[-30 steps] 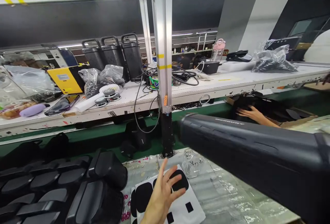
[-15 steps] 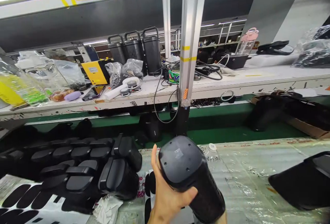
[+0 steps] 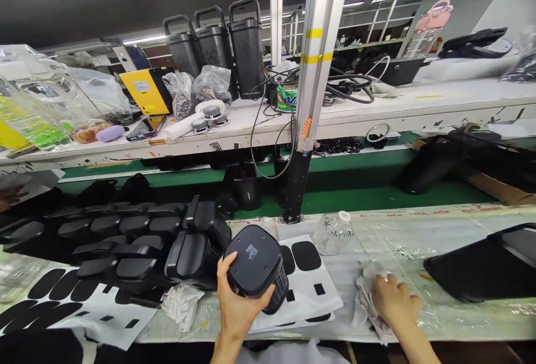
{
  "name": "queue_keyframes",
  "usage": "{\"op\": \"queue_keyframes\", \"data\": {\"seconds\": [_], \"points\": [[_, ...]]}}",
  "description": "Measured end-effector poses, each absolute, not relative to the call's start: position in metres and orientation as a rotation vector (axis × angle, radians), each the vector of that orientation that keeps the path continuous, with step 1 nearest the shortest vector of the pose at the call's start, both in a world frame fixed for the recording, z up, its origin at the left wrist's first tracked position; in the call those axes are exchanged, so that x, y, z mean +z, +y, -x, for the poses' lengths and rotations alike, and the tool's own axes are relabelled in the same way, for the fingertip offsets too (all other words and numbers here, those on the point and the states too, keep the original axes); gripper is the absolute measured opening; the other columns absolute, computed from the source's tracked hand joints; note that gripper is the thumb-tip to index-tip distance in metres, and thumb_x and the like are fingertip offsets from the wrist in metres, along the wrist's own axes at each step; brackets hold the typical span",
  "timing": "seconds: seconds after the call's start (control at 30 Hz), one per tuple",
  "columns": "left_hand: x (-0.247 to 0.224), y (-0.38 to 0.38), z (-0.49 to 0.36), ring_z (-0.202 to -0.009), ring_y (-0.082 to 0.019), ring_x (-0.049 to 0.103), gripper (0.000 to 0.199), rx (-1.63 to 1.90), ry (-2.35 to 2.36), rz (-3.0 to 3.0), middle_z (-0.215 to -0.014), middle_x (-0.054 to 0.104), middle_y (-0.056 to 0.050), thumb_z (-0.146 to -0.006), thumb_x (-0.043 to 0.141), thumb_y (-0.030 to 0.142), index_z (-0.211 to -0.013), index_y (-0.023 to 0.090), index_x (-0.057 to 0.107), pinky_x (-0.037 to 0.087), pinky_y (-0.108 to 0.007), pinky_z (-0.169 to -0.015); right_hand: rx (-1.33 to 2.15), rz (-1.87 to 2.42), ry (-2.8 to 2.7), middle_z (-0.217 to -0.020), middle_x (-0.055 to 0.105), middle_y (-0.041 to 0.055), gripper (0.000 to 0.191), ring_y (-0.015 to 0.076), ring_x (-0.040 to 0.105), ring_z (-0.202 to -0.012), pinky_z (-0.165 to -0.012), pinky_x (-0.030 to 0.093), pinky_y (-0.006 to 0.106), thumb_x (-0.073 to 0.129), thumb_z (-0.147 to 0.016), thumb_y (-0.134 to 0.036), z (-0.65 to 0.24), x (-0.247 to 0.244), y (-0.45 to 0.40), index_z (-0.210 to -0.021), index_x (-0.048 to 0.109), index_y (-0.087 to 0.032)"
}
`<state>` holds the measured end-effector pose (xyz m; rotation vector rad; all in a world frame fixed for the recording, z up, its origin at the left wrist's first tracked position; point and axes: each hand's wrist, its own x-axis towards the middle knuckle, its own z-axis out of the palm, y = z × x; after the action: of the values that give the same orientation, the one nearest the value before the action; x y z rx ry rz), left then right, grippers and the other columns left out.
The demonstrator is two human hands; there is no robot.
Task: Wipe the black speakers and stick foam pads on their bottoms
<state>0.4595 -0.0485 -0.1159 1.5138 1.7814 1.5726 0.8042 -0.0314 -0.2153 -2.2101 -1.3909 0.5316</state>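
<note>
So the left hand (image 3: 238,303) has its fingers clamped round a black speaker-like unit (image 3: 254,260) — flat end with the screws facing up, held over the white sticker sheets (image 3: 312,291) on the bench (image 3: 452,263). Right hand (image 3: 395,298) is on a crumpled white cloth (image 3: 368,308) — can't tell if those fingers are gripping it.

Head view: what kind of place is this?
Likely a factory assembly bench: rows of similar black units, a sheet of black adhesive-looking pads, and a metal-framed shelf with cables.
</note>
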Motion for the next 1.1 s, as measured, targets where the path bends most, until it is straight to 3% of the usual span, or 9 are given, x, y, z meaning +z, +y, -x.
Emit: {"op": "queue_keyframes", "data": {"seconds": [0.07,0.13,0.2,0.33,0.57,0.73,0.9,1.1], "points": [[-0.134,-0.05,-0.46,-0.114,-0.034,0.053,0.079,1.57,1.782,-1.503,-0.124,0.047,-0.014,-0.053,0.083,0.039,-0.12,0.02,0.045,0.042,-0.059,-0.099,0.452,2.15,-1.616,-0.095,0.065,0.0252,0.033,0.0417,0.062,-0.094,-0.084,0.043,0.062,0.038,-0.084,-0.034,-0.786,-0.222,-0.028,-0.083,0.065,-0.015],[-0.143,-0.05,-0.459,-0.118,-0.033,0.051,0.08,1.546,1.776,-1.47,-0.127,0.045,-0.014,-0.055,0.083,0.038,-0.122,0.021,0.043,0.04,-0.058,-0.103,0.458,1.999,-1.882,-0.105,0.066,0.0169,0.026,0.0312,0.061,-0.103,-0.093,0.045,0.046,0.042,-0.085,-0.023,-0.752,-0.233,-0.021,-0.095,0.066,-0.018],[-0.144,-0.051,-0.458,-0.12,-0.031,0.051,0.081,1.5,1.748,-1.446,-0.129,0.044,-0.013,-0.056,0.083,0.037,-0.125,0.022,0.041,0.039,-0.055,-0.105,0.462,1.87,-2.106,-0.111,0.066,0.011,0.02,0.0256,0.059,-0.11,-0.095,0.045,0.036,0.053,-0.082,-0.016,-0.717,-0.246,-0.011,-0.096,0.066,-0.02],[-0.135,-0.05,-0.458,-0.119,-0.03,0.051,0.081,1.473,1.707,-1.416,-0.129,0.044,-0.011,-0.058,0.082,0.035,-0.126,0.023,0.04,0.039,-0.053,-0.106,0.366,1.841,-2.344,-0.122,0.06,0.0111,0.02,0.0254,0.055,-0.114,-0.094,0.047,0.041,0.064,-0.082,-0.016,-0.686,-0.265,0.007,-0.103,0.064,-0.015],[-0.133,-0.054,-0.464,-0.123,-0.032,0.049,0.076,1.49,1.73,-1.423,-0.131,0.042,-0.013,-0.058,0.078,0.034,-0.123,0.022,0.042,0.037,-0.055,-0.106,0.28,1.857,-2.598,-0.106,0.063,0.0065,0.019,0.0195,0.061,-0.097,-0.082,0.053,0.039,0.059,-0.092,-0.029,-0.695,-0.264,0.03,-0.102,0.063,-0.014],[-0.137,-0.061,-0.47,-0.133,-0.038,0.041,0.076,1.503,1.712,-1.484,-0.136,0.041,-0.013,-0.055,0.079,0.03,-0.122,0.025,0.045,0.034,-0.059,-0.109,0.248,1.801,-2.69,-0.116,0.06,0.0085,0.025,0.022,0.059,-0.104,-0.083,0.053,0.04,0.06,-0.091,-0.033,-0.698,-0.259,0.035,-0.11,0.061,-0.015],[-0.135,-0.068,-0.472,-0.133,-0.035,0.045,0.076,1.496,1.647,-1.641,-0.134,0.047,-0.004,-0.055,0.082,0.026,-0.122,0.033,0.047,0.043,-0.045,-0.107,0.267,1.774,-2.729,-0.109,0.063,0.0076,0.02,0.0198,0.061,-0.098,-0.082,0.053,0.039,0.059,-0.092,-0.029,-0.694,-0.262,0.036,-0.103,0.063,-0.014],[-0.144,-0.065,-0.454,-0.127,-0.037,0.051,0.088,1.362,1.648,-1.876,-0.137,0.044,-0.003,-0.053,0.086,0.041,-0.128,0.036,0.04,0.054,-0.046,-0.096,0.362,1.736,-2.602,-0.097,0.065,0.0048,0.017,0.0179,0.063,-0.092,-0.081,0.053,0.038,0.057,-0.093,-0.03,-0.701,-0.267,0.033,-0.096,0.063,-0.014]]}}
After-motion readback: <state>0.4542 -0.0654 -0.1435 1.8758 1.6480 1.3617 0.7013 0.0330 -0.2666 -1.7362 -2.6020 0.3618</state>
